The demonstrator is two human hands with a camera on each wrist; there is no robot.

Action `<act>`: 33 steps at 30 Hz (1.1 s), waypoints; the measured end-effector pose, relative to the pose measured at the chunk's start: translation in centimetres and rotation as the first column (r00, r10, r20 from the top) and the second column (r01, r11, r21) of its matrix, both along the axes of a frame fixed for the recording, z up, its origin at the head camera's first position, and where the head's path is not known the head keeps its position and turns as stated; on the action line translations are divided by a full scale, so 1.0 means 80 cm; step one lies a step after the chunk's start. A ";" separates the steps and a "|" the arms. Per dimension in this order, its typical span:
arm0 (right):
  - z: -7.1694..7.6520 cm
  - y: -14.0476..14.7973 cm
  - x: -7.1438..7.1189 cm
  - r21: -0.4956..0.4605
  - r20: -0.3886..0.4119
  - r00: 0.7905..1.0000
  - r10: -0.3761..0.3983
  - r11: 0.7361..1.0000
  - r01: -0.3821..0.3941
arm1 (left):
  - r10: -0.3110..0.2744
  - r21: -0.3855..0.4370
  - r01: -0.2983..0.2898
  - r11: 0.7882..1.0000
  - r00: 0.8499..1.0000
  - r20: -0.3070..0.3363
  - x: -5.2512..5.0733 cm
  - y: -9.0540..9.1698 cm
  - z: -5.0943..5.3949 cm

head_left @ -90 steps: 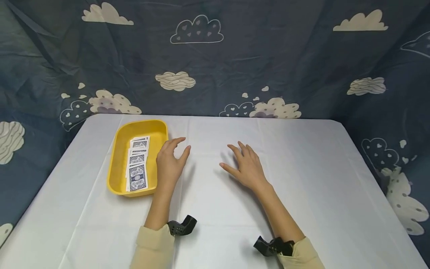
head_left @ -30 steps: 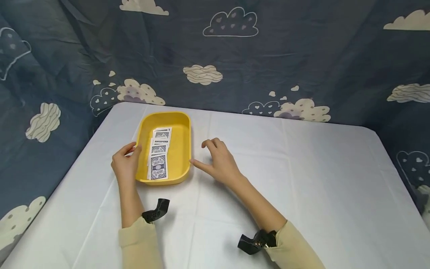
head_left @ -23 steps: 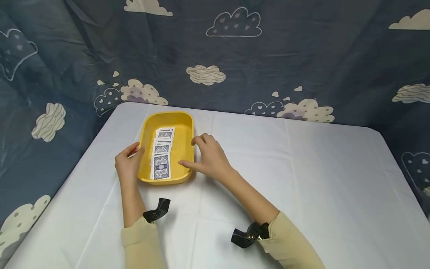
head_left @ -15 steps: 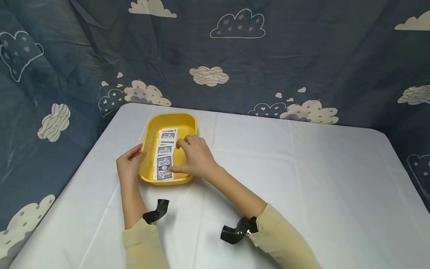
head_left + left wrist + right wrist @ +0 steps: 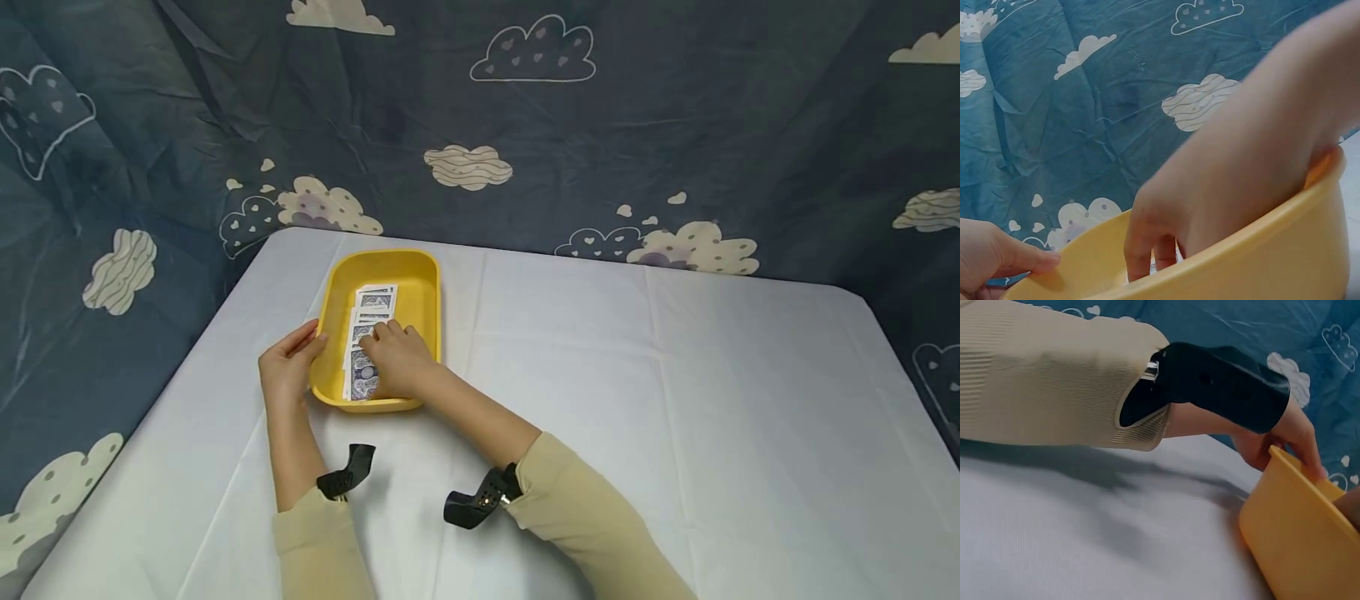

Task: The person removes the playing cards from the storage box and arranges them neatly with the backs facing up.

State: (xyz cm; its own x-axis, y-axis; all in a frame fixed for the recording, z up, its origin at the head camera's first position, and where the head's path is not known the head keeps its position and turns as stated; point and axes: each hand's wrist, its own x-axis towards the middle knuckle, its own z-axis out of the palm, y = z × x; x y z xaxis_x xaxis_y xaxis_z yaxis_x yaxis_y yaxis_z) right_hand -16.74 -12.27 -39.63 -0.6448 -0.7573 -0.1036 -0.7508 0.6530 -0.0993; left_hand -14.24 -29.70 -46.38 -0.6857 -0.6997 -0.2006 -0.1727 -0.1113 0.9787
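Gripping yellow tray [image 5: 422, 300]: left hand [image 5: 287, 371] | cards [image 5: 369, 317]: inside, partly under right hand [image 5: 400, 363] | right grip: can't tell

My left hand [image 5: 994, 257] grips the rim of the yellow tub [image 5: 1291, 247] while my right hand [image 5: 1175, 206] reaches down into it, a blue cloud-printed cloth [image 5: 1110, 137] behind.

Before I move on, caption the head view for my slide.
Left hand holds a yellow tray by its rim; right hand is inside, over blue-backed cards.
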 end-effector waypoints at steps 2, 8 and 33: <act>-0.003 -0.003 -0.002 0.001 0.018 1.000 -0.016 1.000 0.016 | 0.013 0.009 -0.013 1.000 1.000 0.000 -0.001 0.000 -0.001; -0.006 -0.008 -0.007 -0.022 0.079 0.996 -0.051 0.998 0.052 | 0.029 0.038 -0.030 0.999 1.000 0.004 -0.002 0.000 0.000; -0.007 -0.008 -0.009 -0.020 0.175 0.982 -0.067 0.997 0.072 | 0.023 0.035 -0.023 0.999 1.000 0.009 0.000 0.000 -0.003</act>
State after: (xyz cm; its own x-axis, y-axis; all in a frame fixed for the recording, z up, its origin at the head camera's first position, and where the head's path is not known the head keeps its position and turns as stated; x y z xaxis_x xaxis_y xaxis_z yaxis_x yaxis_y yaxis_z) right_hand -17.43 -12.92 -40.16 -0.6697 -0.7152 -0.2002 -0.6734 0.6984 -0.2423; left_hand -14.26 -29.74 -46.64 -0.6674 -0.7079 -0.2311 -0.1785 -0.1492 0.9726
